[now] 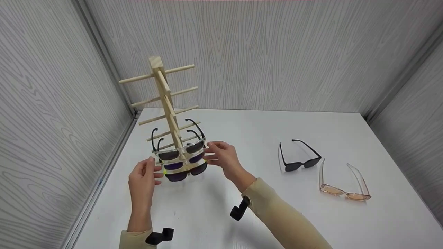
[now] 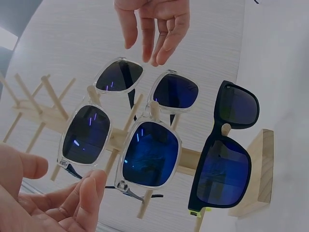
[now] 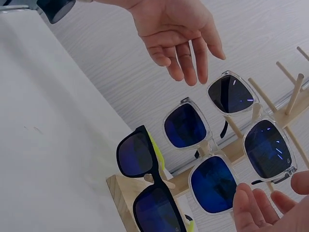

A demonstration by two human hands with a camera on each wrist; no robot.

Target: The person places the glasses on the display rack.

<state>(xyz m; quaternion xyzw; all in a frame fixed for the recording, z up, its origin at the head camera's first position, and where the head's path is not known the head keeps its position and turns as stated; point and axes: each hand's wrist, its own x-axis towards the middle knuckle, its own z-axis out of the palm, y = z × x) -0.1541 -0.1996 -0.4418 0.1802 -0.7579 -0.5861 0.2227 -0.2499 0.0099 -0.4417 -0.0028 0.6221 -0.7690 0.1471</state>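
Note:
A wooden eyewear stand [image 1: 162,86] with crosswise pegs holds three sunglasses on its lower pegs. Uppermost of these is a clear-framed pair with dark lenses [image 1: 169,155]; below it hangs a clear-framed pair with blue lenses [image 2: 150,154]. Lowest, near the wooden base [image 2: 263,169], is a black pair with yellow-green on its temples [image 2: 223,171]. My left hand [image 1: 142,178] is beside the left ends of the frames, fingers loosely bent. On the opposite side my right hand [image 1: 224,158] has its fingertips right at the upper pair's edge. Neither hand grips anything.
On the white table [image 1: 242,128], black sunglasses [image 1: 293,167] lie to the right with temples spread. Nearer the front right are clear-framed glasses with orange lenses [image 1: 332,190]. Bare pegs [image 1: 180,69] stick out from the stand's upper part. Grey wood-grain panels [image 1: 259,52] enclose the table.

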